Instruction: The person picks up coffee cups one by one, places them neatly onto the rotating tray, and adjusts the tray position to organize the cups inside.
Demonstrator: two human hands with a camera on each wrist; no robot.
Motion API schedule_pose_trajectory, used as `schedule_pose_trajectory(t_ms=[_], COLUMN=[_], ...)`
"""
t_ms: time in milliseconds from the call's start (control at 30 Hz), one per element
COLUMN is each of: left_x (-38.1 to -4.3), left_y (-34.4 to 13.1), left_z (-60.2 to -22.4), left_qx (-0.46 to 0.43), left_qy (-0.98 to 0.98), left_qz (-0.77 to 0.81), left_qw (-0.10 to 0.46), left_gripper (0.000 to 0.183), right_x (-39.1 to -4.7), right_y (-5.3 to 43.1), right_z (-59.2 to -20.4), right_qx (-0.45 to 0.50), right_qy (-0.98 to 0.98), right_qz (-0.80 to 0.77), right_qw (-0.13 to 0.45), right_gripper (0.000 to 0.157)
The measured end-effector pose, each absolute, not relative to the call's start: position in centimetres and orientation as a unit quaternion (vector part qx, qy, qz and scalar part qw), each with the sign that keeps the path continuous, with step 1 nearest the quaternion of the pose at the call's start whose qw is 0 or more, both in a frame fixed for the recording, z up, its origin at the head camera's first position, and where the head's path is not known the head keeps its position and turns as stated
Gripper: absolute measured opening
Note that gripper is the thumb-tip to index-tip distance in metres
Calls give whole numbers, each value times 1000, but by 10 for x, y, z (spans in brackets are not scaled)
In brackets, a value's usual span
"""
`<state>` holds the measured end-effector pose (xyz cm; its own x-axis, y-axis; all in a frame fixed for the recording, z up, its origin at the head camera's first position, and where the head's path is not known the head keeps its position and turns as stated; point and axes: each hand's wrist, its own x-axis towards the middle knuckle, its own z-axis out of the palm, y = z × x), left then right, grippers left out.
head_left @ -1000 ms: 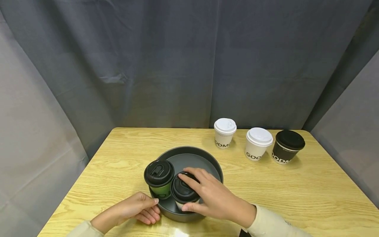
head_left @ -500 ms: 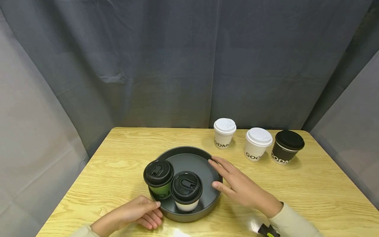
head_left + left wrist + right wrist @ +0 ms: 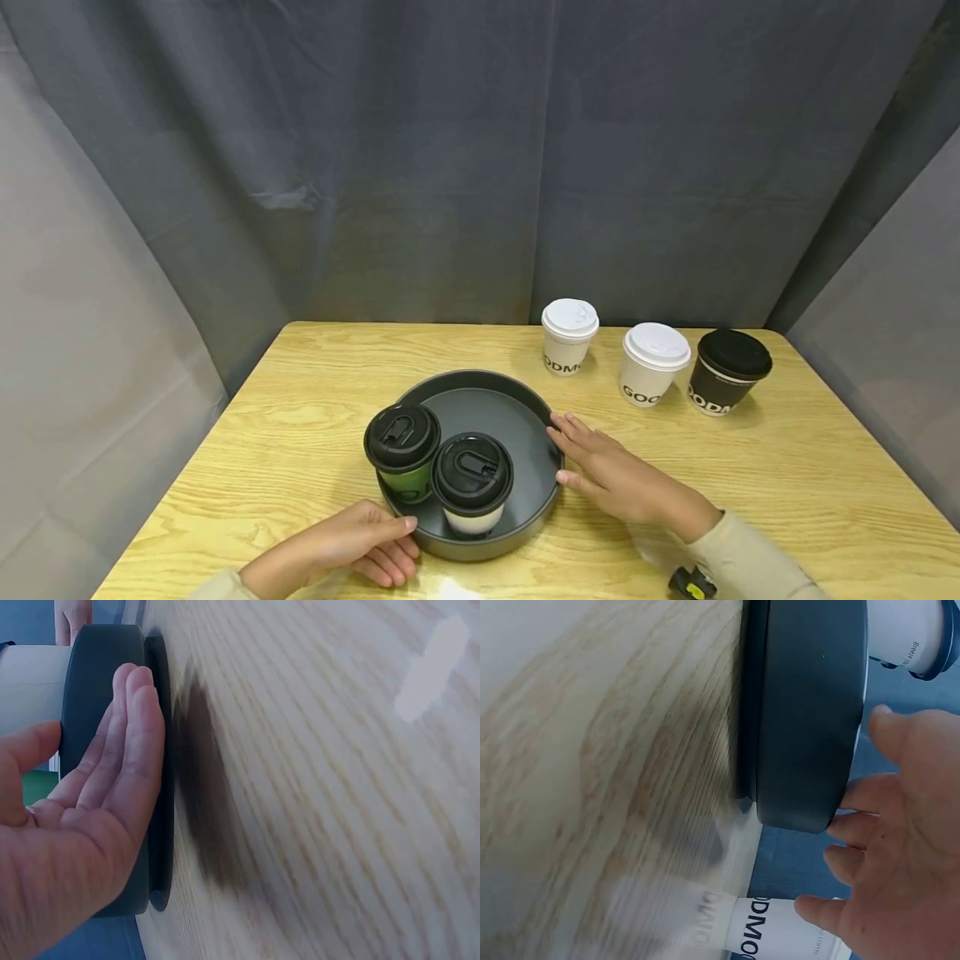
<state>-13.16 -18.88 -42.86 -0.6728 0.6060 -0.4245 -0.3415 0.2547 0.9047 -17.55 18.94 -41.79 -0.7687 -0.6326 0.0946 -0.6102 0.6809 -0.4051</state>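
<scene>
A round dark grey pan (image 3: 491, 408) sits on the table with two lidded paper cups in it. The green cup (image 3: 408, 483) with a black lid is at its left side, beside a white cup (image 3: 474, 523) with a black lid nearer the front. My left hand (image 3: 367, 537) touches the pan's front left; in the left wrist view its fingers (image 3: 139, 742) lie extended along the outer wall, thumb by the rim. At the right rim is my right hand (image 3: 615, 471), fingers spread and fingertips at the pan's edge, holding no cup.
Beyond the pan, to the back right, stand a small white cup (image 3: 570, 333), a larger white cup (image 3: 652, 371) and a black cup (image 3: 723, 375), all lidded. Grey curtains (image 3: 450, 167) hang behind the wooden table (image 3: 315, 375).
My right hand has let go of the white cup with the black lid and moved right to the pan's rim. My left hand has slid slightly right along the front left edge.
</scene>
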Motion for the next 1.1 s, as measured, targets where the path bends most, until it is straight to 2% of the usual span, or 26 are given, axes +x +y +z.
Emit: schedule_pose_trajectory(t_ms=[233, 433, 667, 900, 1100], left_x=[-136, -144, -164, -186, -193], left_y=[-195, -204, -217, -224, -225], left_z=[-426, -424, -419, -419, -422], left_qx=[84, 75, 81, 74, 65], left_qy=[694, 716, 748, 786, 798], left_qz=[599, 589, 560, 531, 525], left_qw=[390, 368, 347, 309, 289], left_gripper=[48, 48, 49, 54, 56], right_x=[-163, -142, -120, -102, -97], right_y=[190, 187, 182, 176, 171], right_z=[-417, -418, -416, -418, -419], right_qx=[-347, -354, -359, -417, -420], right_qy=[922, 928, 929, 905, 904], right_qz=[-171, -114, -90, -67, -79], right_qw=[9, -19, -3, -38, 14], right_gripper=[56, 62, 70, 72, 73])
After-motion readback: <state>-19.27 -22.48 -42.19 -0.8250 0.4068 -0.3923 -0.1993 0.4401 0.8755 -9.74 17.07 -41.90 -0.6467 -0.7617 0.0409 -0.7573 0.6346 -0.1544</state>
